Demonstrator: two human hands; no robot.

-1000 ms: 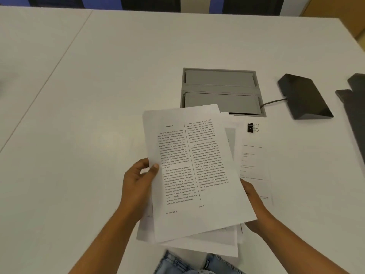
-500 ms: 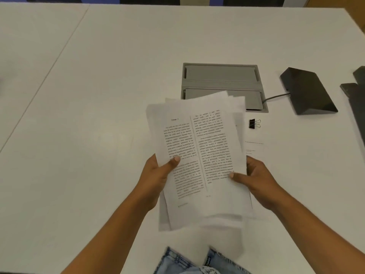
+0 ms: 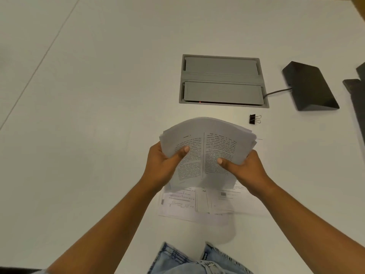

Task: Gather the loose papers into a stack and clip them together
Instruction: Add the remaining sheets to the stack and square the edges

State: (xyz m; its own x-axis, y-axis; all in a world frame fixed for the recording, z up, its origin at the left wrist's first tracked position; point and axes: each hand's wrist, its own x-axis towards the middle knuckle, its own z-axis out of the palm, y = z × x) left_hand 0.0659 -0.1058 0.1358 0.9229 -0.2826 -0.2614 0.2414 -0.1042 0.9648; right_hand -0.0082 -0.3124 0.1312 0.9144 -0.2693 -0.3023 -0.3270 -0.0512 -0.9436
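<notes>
Both hands, left hand & right hand, now grip the paper stack upright w/ thumbs in front, edges squarer than a sec ago; binder clip untouched nearby, sheets left on table.

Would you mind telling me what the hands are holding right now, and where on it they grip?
Both hands, left and right, hold the paper stack by its side edges, thumbs on the printed top page.
</notes>
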